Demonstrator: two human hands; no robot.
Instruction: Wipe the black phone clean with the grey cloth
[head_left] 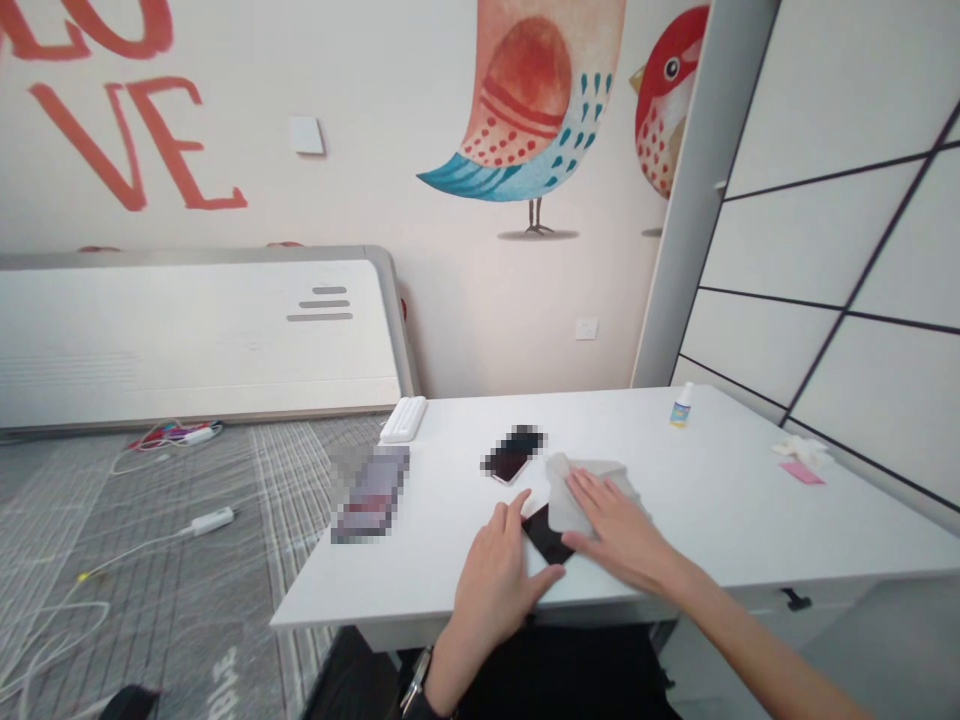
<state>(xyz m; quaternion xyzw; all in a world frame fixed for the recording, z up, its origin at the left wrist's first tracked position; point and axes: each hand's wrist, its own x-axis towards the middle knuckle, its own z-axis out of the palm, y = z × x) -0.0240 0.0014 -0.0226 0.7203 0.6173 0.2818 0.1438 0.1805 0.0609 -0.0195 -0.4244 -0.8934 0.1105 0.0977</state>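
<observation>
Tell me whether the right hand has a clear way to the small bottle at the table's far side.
Probably yes: the right hand lies on the cloth, and only bare table separates it from the bottle.

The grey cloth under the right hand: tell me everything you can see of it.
The cloth is a pale grey, soft-looking sheet, lying flat but rumpled on the white table. Its far corner folds up slightly. The right hand presses flat on it, fingers spread. Its near edge drapes over a dark phone, which the left hand steadies at the edge. A second phone lies just beyond, apparently not touching it.
</observation>
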